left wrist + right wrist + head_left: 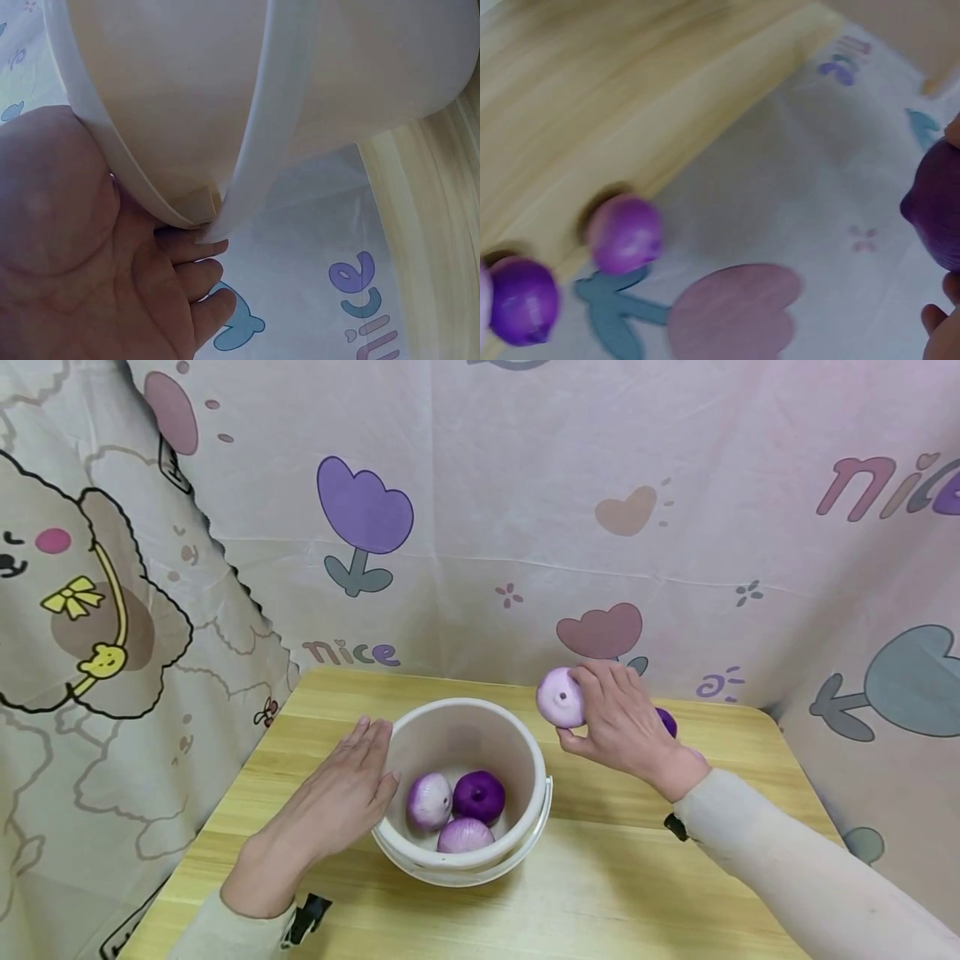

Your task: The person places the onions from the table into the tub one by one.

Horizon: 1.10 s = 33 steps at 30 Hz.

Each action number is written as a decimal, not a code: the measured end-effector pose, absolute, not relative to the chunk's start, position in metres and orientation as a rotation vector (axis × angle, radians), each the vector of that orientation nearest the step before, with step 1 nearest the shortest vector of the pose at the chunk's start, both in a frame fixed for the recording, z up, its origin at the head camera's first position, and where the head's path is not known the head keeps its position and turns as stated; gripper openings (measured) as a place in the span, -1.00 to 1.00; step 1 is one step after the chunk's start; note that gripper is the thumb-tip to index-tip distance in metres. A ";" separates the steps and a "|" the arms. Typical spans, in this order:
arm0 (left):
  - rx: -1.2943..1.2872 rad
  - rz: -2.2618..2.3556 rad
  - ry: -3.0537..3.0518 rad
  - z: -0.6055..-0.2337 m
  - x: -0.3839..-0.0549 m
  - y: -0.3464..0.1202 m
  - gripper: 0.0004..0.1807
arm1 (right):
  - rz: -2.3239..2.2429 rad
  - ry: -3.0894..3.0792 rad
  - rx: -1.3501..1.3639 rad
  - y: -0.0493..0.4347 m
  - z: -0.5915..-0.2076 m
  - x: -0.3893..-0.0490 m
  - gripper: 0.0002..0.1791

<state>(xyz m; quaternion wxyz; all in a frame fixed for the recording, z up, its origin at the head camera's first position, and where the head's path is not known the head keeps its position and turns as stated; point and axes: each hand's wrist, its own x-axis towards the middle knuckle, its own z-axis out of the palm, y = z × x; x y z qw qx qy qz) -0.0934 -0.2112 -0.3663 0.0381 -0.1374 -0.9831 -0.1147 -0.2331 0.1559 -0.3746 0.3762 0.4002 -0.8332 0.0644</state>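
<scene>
My right hand (626,718) grips a pale purple onion (555,697) above the table, to the right of the bucket's rim. In the right wrist view the held onion (936,206) looks darker, cut off by the frame edge. A white bucket (465,860) stands upright on the table. Inside lie a white-and-purple onion (431,802), a dark purple onion (479,797) and a light purple onion (465,836). With fingers fairly straight, my left hand (330,797) touches the bucket's left rim; in the left wrist view its palm (112,247) faces the bucket wall and handle (259,112).
Behind my right hand, a dark purple onion (667,722) is partly hidden on the wooden table (622,868). The right wrist view has two purple onions (625,234) near the table's edge and a pale one cut off at the left. Printed cloth (480,518) hangs behind.
</scene>
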 end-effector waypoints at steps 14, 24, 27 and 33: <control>-0.433 -0.290 -3.003 -0.364 -0.094 -0.210 -0.26 | 0.097 -2.201 1.162 0.085 -0.338 -0.204 -0.15; -0.421 -0.323 -3.012 -0.366 -0.095 -0.209 -0.25 | -0.026 -2.218 1.239 0.072 -0.350 -0.201 -0.15; -0.409 -0.324 -3.026 -0.366 -0.095 -0.210 -0.25 | -0.050 -2.236 1.243 0.071 -0.353 -0.201 -0.15; -0.407 -0.344 -3.026 -0.365 -0.094 -0.210 -0.25 | -0.061 -2.269 1.262 0.070 -0.355 -0.201 -0.13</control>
